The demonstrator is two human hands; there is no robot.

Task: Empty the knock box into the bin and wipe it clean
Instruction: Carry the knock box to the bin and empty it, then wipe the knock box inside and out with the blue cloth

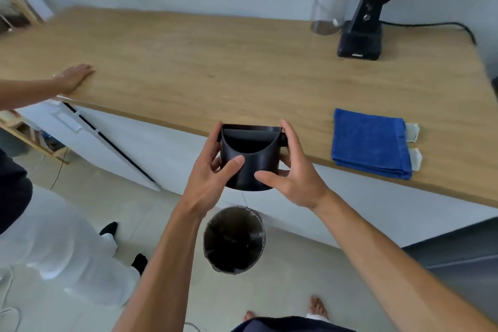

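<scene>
Wooden counter runs along a pale wall, a folded blue cloth lying near its front edge. Both hands, left hand and right hand, clasp the black knock box (upright, opening visible) off the counter's edge, above the lined bin on the floor.

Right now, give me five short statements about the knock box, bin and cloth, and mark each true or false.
1. Both hands, left hand and right hand, hold the knock box. True.
2. The knock box rests on the counter. False: it is held in the air at the counter's edge.
3. The bin stands on the floor below the box. True.
4. The blue cloth is inside the box. False: it lies folded on the counter.
5. The bin has a lid on. False: it is open.
</scene>
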